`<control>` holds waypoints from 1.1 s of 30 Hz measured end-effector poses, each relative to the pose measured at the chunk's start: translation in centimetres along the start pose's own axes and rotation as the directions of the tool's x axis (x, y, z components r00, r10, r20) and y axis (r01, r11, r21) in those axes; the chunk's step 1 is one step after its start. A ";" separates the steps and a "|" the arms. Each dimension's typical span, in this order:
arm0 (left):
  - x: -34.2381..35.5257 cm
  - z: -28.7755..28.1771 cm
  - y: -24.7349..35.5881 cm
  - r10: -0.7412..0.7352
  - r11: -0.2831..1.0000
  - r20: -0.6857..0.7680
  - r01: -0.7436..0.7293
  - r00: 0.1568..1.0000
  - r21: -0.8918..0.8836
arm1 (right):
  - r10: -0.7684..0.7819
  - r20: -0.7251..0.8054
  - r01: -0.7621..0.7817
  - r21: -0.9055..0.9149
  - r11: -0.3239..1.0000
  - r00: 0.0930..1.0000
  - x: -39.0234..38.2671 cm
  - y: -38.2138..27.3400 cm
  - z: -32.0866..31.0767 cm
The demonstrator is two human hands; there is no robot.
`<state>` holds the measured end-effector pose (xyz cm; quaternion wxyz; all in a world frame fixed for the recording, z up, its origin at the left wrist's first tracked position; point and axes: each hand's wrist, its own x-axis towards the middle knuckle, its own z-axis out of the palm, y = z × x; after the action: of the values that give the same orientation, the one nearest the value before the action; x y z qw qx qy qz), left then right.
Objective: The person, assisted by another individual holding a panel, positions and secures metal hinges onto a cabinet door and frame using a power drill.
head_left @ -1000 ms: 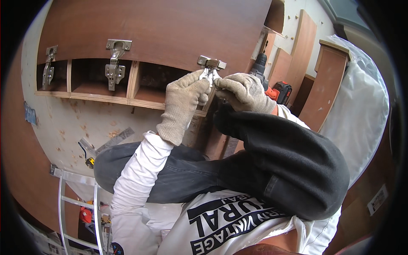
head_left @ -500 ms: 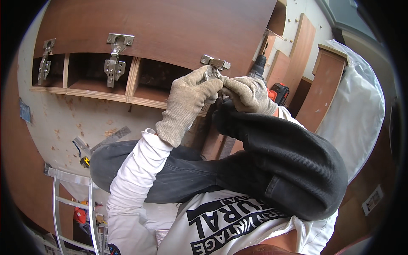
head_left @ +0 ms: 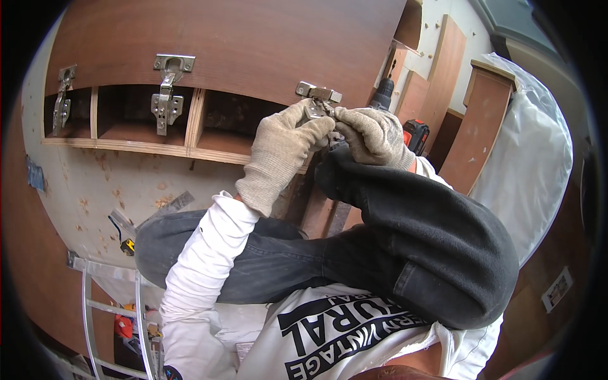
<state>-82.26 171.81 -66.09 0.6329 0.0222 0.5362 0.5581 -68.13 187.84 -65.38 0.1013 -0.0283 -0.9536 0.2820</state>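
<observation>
My left hand (head_left: 277,149), in a beige knit glove, is closed on the arm of a silvery cabinet hinge (head_left: 318,92). That hinge is fixed by its cup plate to the lower edge of a reddish-brown wooden door panel (head_left: 240,44). From the other side my right hand (head_left: 375,138), gloved the same way, pinches close to the hinge arm; whatever lies between its fingertips is too small to make out. Two more hinges of this kind, a middle hinge (head_left: 166,104) and a far-left hinge (head_left: 62,104), hang from the panel's edge.
Behind the panel is an open wooden frame (head_left: 145,147) with compartments. A cordless drill (head_left: 382,95) stands beyond my right hand. Loose boards (head_left: 446,57) and a plastic-wrapped cabinet (head_left: 481,120) are at right. Left lie a tape measure (head_left: 127,246) and an aluminium ladder (head_left: 88,304).
Both hands remain at the right hinge, with only a small shift of the right fingers. The whole view has moved slightly.
</observation>
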 end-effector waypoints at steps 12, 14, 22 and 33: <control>-0.2 0.6 -1.5 0.081 0.985 -0.099 -0.095 0.992 -0.146 | -0.073 0.005 0.073 0.071 0.995 0.997 -0.2 0.2 0.5; -0.1 0.7 -2.0 0.090 0.966 -0.100 -0.111 0.991 -0.234 | -0.074 -0.011 0.074 0.059 0.995 0.997 -0.1 0.3 0.6; 0.0 1.0 -3.1 0.131 0.916 -0.141 -0.175 0.981 -0.362 | -0.053 0.092 0.050 0.033 0.998 0.994 -0.2 0.0 0.1; 0.6 0.4 -2.7 0.035 0.827 -0.059 -0.062 0.998 -0.559 | 0.003 0.015 -0.004 0.016 1.000 1.000 -0.1 0.3 0.8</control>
<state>-80.32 171.47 -67.99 0.5847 -0.1635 0.3630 0.7068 -68.17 187.68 -66.19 0.0941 -0.0271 -0.9520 0.2899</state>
